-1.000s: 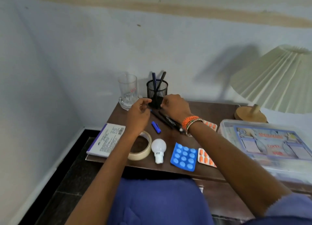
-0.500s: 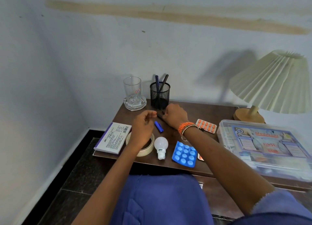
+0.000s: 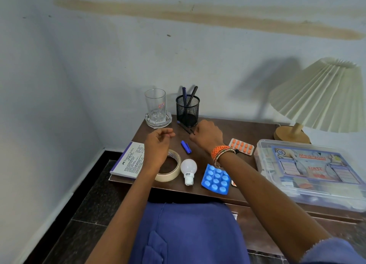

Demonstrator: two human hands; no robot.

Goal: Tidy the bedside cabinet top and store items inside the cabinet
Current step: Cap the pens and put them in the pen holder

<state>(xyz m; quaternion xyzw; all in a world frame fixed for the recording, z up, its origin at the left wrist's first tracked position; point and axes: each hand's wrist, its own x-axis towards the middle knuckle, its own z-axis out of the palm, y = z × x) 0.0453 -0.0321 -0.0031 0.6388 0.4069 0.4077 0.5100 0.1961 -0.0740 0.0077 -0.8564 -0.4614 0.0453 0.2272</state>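
On the brown cabinet top (image 3: pixel 255 134) my right hand (image 3: pixel 207 136) is closed around dark pens (image 3: pixel 185 128) whose tips stick out to the left, just in front of the black mesh pen holder (image 3: pixel 187 112) with two pens in it. My left hand (image 3: pixel 158 144) hovers over the masking tape roll (image 3: pixel 172 171), fingers loosely curled and holding nothing. A blue pen cap (image 3: pixel 186 147) lies between the hands. Near the front edge lie a white bulb (image 3: pixel 188 170) and a blue blister pack (image 3: pixel 216 179). An orange tablet strip (image 3: pixel 241 146) lies right of my wrist.
A glass on a clear coaster (image 3: pixel 155 109) stands at the back left. A white box (image 3: pixel 129 162) overhangs the left edge. A clear first-aid box (image 3: pixel 311 170) fills the right side, behind it a lamp (image 3: pixel 318 97). The wall is close behind.
Both hands have drawn back from the pen holder toward me. The right hand has lifted the dark pens off the top; the left hand has moved left, away from them.
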